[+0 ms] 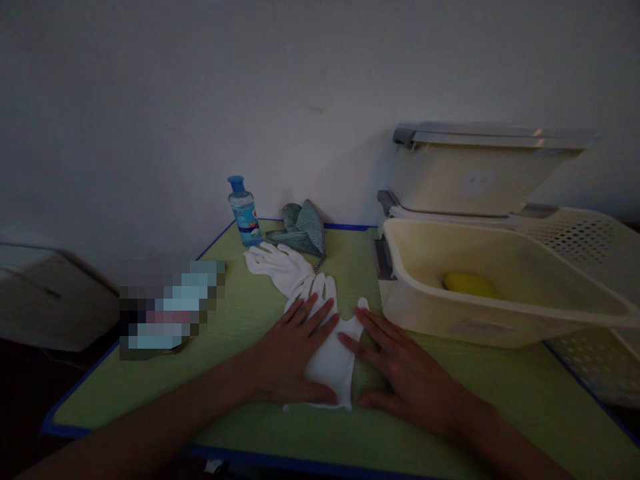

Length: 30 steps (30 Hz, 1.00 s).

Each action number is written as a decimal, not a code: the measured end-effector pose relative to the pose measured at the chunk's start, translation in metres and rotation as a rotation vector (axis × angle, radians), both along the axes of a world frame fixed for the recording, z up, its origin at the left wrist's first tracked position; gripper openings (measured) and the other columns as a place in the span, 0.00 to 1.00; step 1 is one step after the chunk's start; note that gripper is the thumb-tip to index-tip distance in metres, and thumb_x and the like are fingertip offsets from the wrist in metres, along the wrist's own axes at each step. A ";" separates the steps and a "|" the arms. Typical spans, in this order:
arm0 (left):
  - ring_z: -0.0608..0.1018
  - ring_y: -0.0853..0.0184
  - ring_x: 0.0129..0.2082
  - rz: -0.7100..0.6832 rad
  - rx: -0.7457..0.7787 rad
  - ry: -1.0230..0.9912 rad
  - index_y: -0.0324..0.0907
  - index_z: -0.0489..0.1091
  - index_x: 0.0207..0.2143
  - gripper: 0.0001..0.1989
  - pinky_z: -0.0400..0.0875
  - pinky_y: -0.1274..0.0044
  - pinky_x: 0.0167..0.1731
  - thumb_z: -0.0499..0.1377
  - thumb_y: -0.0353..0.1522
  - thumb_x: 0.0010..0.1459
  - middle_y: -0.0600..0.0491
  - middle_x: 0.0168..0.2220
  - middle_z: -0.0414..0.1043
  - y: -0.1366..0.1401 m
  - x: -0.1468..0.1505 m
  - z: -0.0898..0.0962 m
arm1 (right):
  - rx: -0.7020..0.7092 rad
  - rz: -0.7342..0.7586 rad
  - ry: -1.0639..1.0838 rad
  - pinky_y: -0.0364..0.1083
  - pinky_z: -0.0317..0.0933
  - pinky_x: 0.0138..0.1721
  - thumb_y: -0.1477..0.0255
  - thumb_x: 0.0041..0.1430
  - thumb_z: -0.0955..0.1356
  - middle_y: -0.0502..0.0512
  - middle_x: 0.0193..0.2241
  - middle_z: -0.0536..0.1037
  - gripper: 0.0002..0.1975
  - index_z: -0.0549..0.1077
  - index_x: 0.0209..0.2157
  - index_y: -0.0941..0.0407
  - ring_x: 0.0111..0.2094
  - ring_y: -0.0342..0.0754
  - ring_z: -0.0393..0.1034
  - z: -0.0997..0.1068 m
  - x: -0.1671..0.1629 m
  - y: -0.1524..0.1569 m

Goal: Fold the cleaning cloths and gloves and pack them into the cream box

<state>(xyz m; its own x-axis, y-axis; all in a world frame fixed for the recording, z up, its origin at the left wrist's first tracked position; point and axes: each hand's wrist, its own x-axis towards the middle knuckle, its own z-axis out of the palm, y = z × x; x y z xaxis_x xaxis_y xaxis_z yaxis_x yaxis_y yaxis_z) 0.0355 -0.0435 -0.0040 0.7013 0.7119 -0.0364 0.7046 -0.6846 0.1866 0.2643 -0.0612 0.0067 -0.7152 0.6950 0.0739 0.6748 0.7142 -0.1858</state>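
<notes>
A white fabric glove (333, 367) lies flat on the green tabletop, its fingers pointing away from me and its thumb out to the right. My left hand (295, 353) rests on its left side with fingers spread, covering part of the palm. On the right, my right hand (400, 367) is open too, its fingertips touching the glove's thumb and right edge. A second white glove (287, 267) lies just beyond, its cuff close to the first glove's fingertips. Behind that sits a crumpled grey-green cloth (303, 227).
A blue bottle (245, 213) stands at the back left. To the right is a cream bin (460, 327) with its lid raised and a yellow object (470, 285) inside. A perforated basket (590, 233) stands beyond it. A pixelated item (175, 310) lies left on the table (165, 393).
</notes>
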 end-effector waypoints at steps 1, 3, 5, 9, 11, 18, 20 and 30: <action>0.37 0.49 0.63 0.001 -0.003 -0.007 0.38 0.43 0.62 0.51 0.39 0.58 0.59 0.53 0.57 0.43 0.43 0.64 0.33 -0.001 0.001 0.000 | 0.027 0.012 0.015 0.61 0.52 0.54 0.55 0.50 0.67 0.66 0.60 0.53 0.37 0.55 0.59 0.53 0.60 0.61 0.46 0.000 0.000 0.000; 0.37 0.50 0.63 -0.012 -0.007 -0.029 0.37 0.42 0.62 0.51 0.39 0.59 0.59 0.54 0.57 0.43 0.43 0.64 0.33 -0.004 0.005 0.001 | 0.081 0.014 0.066 0.59 0.55 0.54 0.58 0.53 0.65 0.68 0.57 0.60 0.35 0.56 0.58 0.59 0.58 0.59 0.53 0.000 -0.002 0.001; 0.37 0.50 0.63 -0.043 -0.013 -0.063 0.38 0.39 0.62 0.52 0.40 0.59 0.59 0.55 0.56 0.43 0.43 0.64 0.32 -0.010 0.008 0.001 | 0.124 -0.011 0.142 0.57 0.57 0.53 0.62 0.57 0.62 0.68 0.54 0.65 0.29 0.58 0.57 0.62 0.55 0.56 0.59 0.000 -0.006 0.002; 0.39 0.52 0.63 -0.124 -0.038 -0.131 0.38 0.39 0.62 0.51 0.40 0.60 0.60 0.55 0.55 0.45 0.43 0.64 0.36 -0.019 0.014 0.002 | 0.133 -0.012 0.225 0.54 0.60 0.52 0.66 0.60 0.59 0.66 0.52 0.67 0.24 0.58 0.56 0.62 0.54 0.53 0.61 -0.001 -0.014 0.005; 0.42 0.54 0.63 -0.132 -0.043 -0.150 0.36 0.41 0.62 0.48 0.41 0.63 0.60 0.54 0.54 0.46 0.42 0.64 0.39 -0.020 0.014 0.003 | 0.106 -0.002 0.203 0.54 0.59 0.52 0.66 0.59 0.60 0.66 0.54 0.65 0.26 0.57 0.56 0.62 0.54 0.53 0.59 -0.003 -0.016 0.007; 0.43 0.59 0.63 0.033 0.047 -0.087 0.32 0.44 0.61 0.38 0.43 0.67 0.60 0.47 0.48 0.57 0.41 0.63 0.38 -0.009 0.006 -0.002 | 0.076 -0.013 0.032 0.61 0.51 0.56 0.65 0.57 0.63 0.69 0.56 0.60 0.27 0.59 0.56 0.64 0.57 0.57 0.54 -0.006 -0.016 0.007; 0.40 0.56 0.63 0.055 0.073 -0.059 0.34 0.43 0.61 0.40 0.42 0.64 0.60 0.48 0.50 0.55 0.42 0.64 0.35 -0.010 0.005 -0.004 | 0.079 -0.026 -0.008 0.61 0.50 0.56 0.63 0.57 0.63 0.68 0.57 0.58 0.28 0.59 0.56 0.63 0.58 0.57 0.52 -0.004 -0.016 0.005; 0.38 0.53 0.63 0.087 0.118 -0.003 0.37 0.41 0.62 0.41 0.39 0.60 0.59 0.47 0.53 0.53 0.42 0.64 0.34 -0.012 0.003 -0.007 | 0.072 -0.087 -0.060 0.59 0.52 0.56 0.60 0.57 0.63 0.67 0.58 0.57 0.30 0.59 0.56 0.62 0.59 0.57 0.51 -0.004 -0.017 0.003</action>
